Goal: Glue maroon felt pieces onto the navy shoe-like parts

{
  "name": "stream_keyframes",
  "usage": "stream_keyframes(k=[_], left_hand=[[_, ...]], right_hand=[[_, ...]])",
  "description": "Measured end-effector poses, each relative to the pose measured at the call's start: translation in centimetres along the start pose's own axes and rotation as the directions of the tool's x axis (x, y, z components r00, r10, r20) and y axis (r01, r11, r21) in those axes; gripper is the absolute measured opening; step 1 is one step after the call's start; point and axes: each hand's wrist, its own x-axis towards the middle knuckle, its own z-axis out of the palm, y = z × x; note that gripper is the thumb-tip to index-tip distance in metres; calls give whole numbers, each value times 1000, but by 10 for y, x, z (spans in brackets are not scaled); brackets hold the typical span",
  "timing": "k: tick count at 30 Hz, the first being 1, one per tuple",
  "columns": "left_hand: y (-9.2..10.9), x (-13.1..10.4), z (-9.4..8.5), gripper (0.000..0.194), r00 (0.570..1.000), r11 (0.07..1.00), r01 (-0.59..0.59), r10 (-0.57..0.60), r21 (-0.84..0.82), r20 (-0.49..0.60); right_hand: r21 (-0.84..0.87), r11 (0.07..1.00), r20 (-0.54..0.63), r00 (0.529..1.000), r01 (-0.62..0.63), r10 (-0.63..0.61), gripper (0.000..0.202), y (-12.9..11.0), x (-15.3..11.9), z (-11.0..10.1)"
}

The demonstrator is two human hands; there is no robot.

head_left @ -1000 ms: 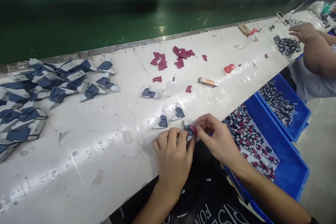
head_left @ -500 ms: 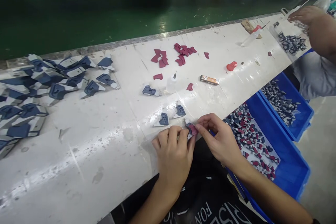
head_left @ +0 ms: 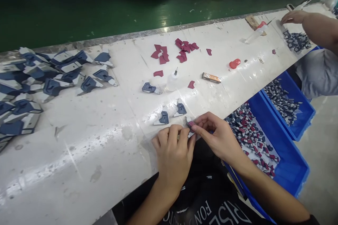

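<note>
At the table's near edge my left hand [head_left: 174, 147] has its fingers closed round a small grey-and-blue part with a maroon piece [head_left: 190, 124] on it. The thumb and forefinger of my right hand [head_left: 215, 132] press on the maroon piece from the right. Just beyond my left hand lie two blue-and-white parts, one on the left [head_left: 164, 117] and one on the right [head_left: 181, 108]. Farther off are another blue part [head_left: 149, 87], a clear needle-tipped bottle [head_left: 172, 81] and loose maroon pieces [head_left: 163, 55].
Many blue-and-white parts [head_left: 52, 86] cover the left of the white table [head_left: 105, 161]. An orange box [head_left: 211, 77] and a red cap [head_left: 235, 63] lie to the right. Blue bins [head_left: 289, 167] stand below the edge. Another person's hand [head_left: 295, 17] is at upper right.
The maroon piece has tilted and now lies over the held part, with my right thumb on it. The camera view has shifted slightly. At upper right, the other person's hand has moved left.
</note>
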Motion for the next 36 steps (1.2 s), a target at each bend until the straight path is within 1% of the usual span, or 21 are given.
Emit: stream_keyframes(k=[3, 9, 14, 17, 19, 21, 23, 25, 28, 31, 33, 36], left_hand=[[0, 0, 0, 9, 1000, 1000, 0, 0, -3, -2], [-1, -1, 0, 9, 1000, 1000, -5, 5, -6, -18], [0, 1, 0, 9, 999, 1000, -22, 22, 12, -24], [0, 0, 0, 10, 995, 999, -50, 49, -7, -85], [0, -2, 0, 19, 984, 993, -115, 112, -18, -142], [-2, -4, 0, 28, 970, 986, -166, 161, -11, -179], [-3, -5, 0, 29, 967, 985, -172, 169, 1, -189], [-4, -6, 0, 25, 972, 987, -162, 160, 1, -170], [-5, -6, 0, 18, 982, 989, -150, 147, -15, -117], [-4, -3, -1, 10, 987, 988, -147, 145, -34, -71], [-4, -1, -1, 10, 988, 988, -150, 148, -46, -49], [-4, 2, -3, 17, 987, 986, -156, 153, -64, -38]], right_hand=[[4, 1000, 17, 1000, -13, 13, 21, -1, 3, -2], [38, 995, 118, 990, -88, 83, 24, 1, 8, -6], [8, 997, 133, 988, -78, 76, 24, 3, 7, -4], [-29, 997, 147, 986, -70, 74, 23, 0, 8, -6], [-43, 995, 158, 982, -94, 100, 23, -2, 11, -9], [-43, 990, 205, 969, -135, 141, 24, -6, 15, -12], [-53, 986, 280, 945, -161, 169, 24, -9, 21, -16], [-90, 983, 322, 929, -162, 183, 24, -13, 27, -18], [-141, 975, 311, 928, -169, 206, 33, -15, 35, -17], [-133, 974, 312, 925, -183, 216, 39, -13, 40, -13], [-117, 978, 309, 930, -172, 200, 38, -12, 40, -10], [-92, 985, 297, 940, -145, 166, 37, -12, 36, -10]])
